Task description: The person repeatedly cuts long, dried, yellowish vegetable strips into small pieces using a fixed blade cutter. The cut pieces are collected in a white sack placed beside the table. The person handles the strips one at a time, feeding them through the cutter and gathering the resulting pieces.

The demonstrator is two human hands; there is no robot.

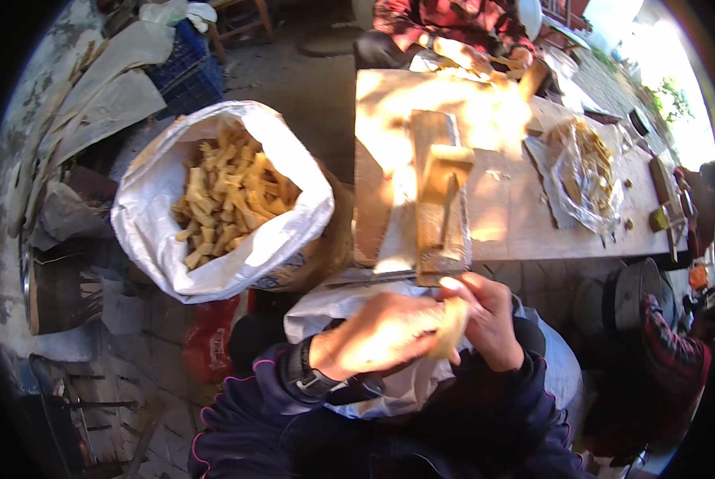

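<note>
My left hand (381,335), with a black watch at its wrist, is shut on a pale yellow-brown piece (451,326), whose material I cannot tell. Close by on the right, my right hand (489,317) has its thumb and fingers together near the upper end of that piece; whether it grips anything is hidden. Just beyond the hands, a wooden jig-like block (426,239) with a raised, rounded top part and a thin upright strip stands at the near edge of the wooden table (501,197). White sacking (417,389) covers my lap.
A white woven sack (136,239) full of similar yellow-brown pieces (231,191) stands left of the table. A clear plastic bag of pieces (585,173) lies on the table's right side. Across the table, a person's hands (465,54) hold pieces. Another person's checked sleeve (674,347) shows at right.
</note>
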